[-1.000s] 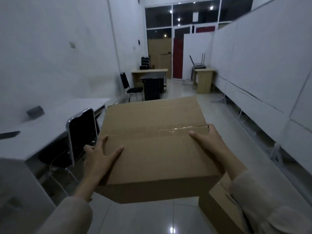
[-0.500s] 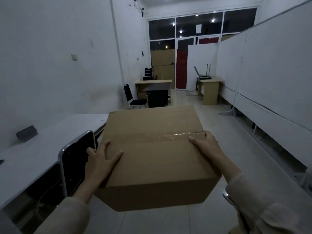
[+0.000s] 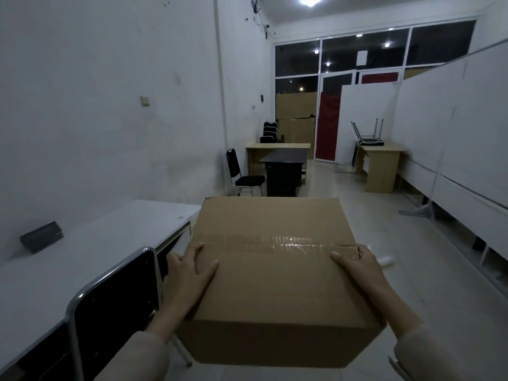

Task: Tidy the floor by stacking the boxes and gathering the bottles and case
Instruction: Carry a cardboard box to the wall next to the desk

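I hold a large brown cardboard box (image 3: 275, 284) in the air in front of me, its top seam closed with clear tape. My left hand (image 3: 189, 273) grips its left top edge, with the thumb and a finger lying on the top. My right hand (image 3: 357, 268) grips the right top edge, thumb on the top and fingers over the side. A small white cylinder, perhaps a bottle (image 3: 386, 262), lies on the tiled floor just right of the box. No case or other box is in view.
A white table (image 3: 82, 257) with a dark flat object (image 3: 41, 239) runs along the left wall, and a black-backed chair (image 3: 115, 312) stands at it. Farther off are a black chair (image 3: 242, 174), a dark desk (image 3: 283, 171) and a wooden desk (image 3: 380, 166). White partition panels (image 3: 453, 133) line the right.
The view has lifted and shifted along the room with the box still held in both hands. The second box at the lower right has left the view.
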The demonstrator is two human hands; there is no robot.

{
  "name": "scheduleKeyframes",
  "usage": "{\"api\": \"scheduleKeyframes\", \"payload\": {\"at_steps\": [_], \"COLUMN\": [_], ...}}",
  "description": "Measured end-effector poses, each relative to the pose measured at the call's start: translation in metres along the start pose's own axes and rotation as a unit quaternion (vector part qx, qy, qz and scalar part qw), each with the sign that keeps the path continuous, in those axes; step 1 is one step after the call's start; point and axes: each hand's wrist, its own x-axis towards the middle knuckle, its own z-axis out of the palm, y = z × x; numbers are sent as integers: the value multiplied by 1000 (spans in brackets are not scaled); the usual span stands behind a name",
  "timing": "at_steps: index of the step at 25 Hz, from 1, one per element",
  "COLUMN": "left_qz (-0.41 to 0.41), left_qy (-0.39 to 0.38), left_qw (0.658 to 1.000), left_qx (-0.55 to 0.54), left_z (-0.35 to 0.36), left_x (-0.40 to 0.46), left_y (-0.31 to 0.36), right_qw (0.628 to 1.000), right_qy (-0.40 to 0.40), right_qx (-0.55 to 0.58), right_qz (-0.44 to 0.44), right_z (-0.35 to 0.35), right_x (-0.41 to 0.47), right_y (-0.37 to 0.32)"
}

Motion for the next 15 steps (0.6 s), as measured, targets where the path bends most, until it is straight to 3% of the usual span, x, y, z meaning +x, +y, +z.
{"api": "scheduleKeyframes", "payload": {"at_steps": [15], "left_qz": [-35], "left_qy": [26], "left_qw": [999], "left_qx": [1], "left_z": [197], "left_x": [297], "left_y": [50], "right_qw": [999], "right_qy": [-29], "right_qx": [17], "right_qz": [-31], "right_z": [57], "right_x": [375], "right_y": [17]}}
